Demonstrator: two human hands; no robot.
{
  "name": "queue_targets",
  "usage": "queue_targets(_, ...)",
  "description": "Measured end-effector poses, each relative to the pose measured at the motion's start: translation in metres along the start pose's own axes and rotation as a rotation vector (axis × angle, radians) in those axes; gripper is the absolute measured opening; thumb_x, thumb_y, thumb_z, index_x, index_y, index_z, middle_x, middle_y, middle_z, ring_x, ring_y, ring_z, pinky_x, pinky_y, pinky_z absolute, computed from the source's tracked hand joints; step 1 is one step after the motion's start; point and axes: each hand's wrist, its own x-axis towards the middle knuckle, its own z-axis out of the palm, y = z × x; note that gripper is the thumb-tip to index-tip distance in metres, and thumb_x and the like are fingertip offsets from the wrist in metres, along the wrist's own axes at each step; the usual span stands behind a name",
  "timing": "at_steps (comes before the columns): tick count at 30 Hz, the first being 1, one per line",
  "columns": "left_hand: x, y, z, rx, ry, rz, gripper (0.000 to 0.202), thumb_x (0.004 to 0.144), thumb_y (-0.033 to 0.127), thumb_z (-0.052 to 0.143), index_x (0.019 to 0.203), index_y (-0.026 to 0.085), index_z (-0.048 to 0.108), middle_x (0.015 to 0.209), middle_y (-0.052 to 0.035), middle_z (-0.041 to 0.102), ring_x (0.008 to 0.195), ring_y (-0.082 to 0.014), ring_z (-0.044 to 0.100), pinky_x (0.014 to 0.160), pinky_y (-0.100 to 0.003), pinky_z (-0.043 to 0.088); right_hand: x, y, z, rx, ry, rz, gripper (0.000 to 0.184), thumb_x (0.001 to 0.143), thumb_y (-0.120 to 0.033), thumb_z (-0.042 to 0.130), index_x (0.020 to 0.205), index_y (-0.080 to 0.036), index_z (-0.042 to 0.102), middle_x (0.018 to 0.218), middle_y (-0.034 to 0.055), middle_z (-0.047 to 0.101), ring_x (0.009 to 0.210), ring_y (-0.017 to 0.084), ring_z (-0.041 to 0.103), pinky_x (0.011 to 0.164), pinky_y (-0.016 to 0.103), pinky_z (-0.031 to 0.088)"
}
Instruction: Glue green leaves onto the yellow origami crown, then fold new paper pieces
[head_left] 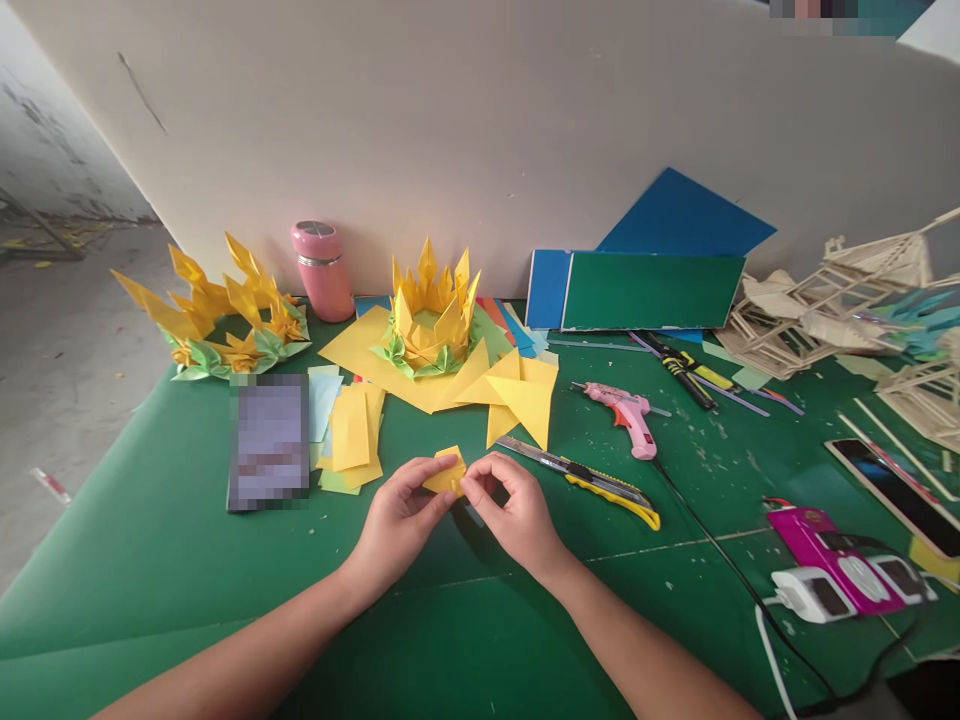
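Observation:
Between my two hands is a small folded piece of yellow paper [448, 480], held above the green table. My left hand [397, 515] pinches it from the left, thumb in front. The fingertips of my right hand [514, 505] are closed at its right edge. A yellow-handled utility knife [592, 480] lies just right of my right hand. Loose yellow paper sheets [529, 395] and a stack of yellow paper slips [354, 430] are nearby. Behind my hands stands a folded paper crown [427, 320], yellow with green leaves at its base.
A second paper crown [232, 315] and a pink flask [322, 270] stand at the left back. To the right are a pink glue gun [626, 410] with its cord, a magenta power strip [832, 560], a phone [892, 495] and wooden stick models [817, 300]. A green board [652, 290] leans behind.

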Motion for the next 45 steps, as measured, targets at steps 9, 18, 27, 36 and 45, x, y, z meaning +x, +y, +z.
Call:
queue_targets(9,0.0,0.003,0.0,0.025,0.0,0.013,0.029,0.073,0.038,0.068,0.096,0.021,0.074,0.098,-0.0077,0.07,0.091,-0.0225,0.067,0.072,-0.03,0.06,-0.003,0.007,0.003,0.034,-0.007,0.083,0.021,0.083,-0.032,0.059,0.067,-0.021,0.05,0.064,-0.0018,0.053,0.058,0.013,0.049,0.056,0.025,0.045)
queue_targets(18,-0.001,0.01,-0.001,-0.023,0.019,-0.009,0.023,0.069,0.035,0.071,0.088,0.022,0.076,0.087,-0.0056,0.07,0.08,-0.0198,0.067,0.064,-0.027,0.059,-0.002,0.006,0.001,0.128,-0.069,0.194,0.02,0.081,-0.038,0.059,0.074,-0.022,0.048,0.065,-0.0032,0.048,0.058,0.012,0.046,0.055,0.025,0.041)
queue_targets(27,0.001,0.015,-0.004,-0.128,-0.063,-0.17,0.027,0.063,0.038,0.075,0.083,0.021,0.077,0.083,-0.0042,0.071,0.074,-0.0187,0.066,0.067,-0.029,0.058,0.002,-0.003,-0.006,0.274,-0.232,0.264,0.032,0.082,-0.042,0.054,0.063,-0.022,0.038,0.058,-0.0065,0.035,0.051,0.01,0.034,0.048,0.023,0.031)
queue_targets(36,0.005,0.017,-0.009,-0.193,-0.139,-0.293,0.035,0.064,0.043,0.076,0.088,0.017,0.075,0.093,-0.0082,0.076,0.074,-0.0208,0.069,0.072,-0.034,0.058,-0.001,0.0,-0.005,0.182,-0.249,0.201,0.04,0.088,-0.044,0.047,0.057,-0.021,0.037,0.052,-0.0047,0.04,0.05,0.01,0.037,0.048,0.023,0.031)
queue_targets(45,0.004,0.014,-0.006,-0.192,-0.149,-0.233,0.039,0.067,0.045,0.075,0.095,0.018,0.072,0.101,-0.0077,0.075,0.087,-0.0237,0.071,0.081,-0.037,0.058,-0.001,0.0,-0.003,0.123,-0.233,0.181,0.04,0.086,-0.041,0.049,0.054,-0.021,0.034,0.052,-0.0055,0.034,0.049,0.01,0.032,0.046,0.023,0.028)
